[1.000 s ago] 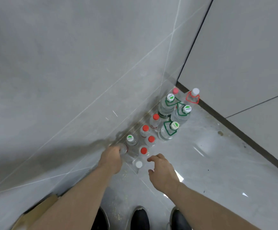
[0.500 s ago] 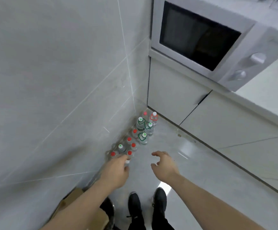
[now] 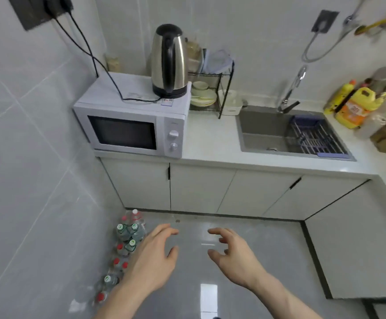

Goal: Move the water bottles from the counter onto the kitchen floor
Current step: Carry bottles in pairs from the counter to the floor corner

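Glossy grey tiled floor [image 3: 245, 279], water bottles [image 3: 127, 240] standing upright in a row along the wall just left of the left grip [image 3: 151, 261], white counter [image 3: 212, 143] beyond both grips, bearing a white microwave [image 3: 129, 125], dish rack [image 3: 210, 93], yellow jugs [image 3: 353, 107]

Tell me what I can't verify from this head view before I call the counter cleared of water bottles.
- Right end of the counter: the clutter by the yellow jug is blurred and cut by the frame edge; a bottle there could go unseen.
- Floor bottles: the left hand covers part of the row, so no full count.
- Behind the kettle and dish rack: hidden.
- Both hands hold nothing; right hand.
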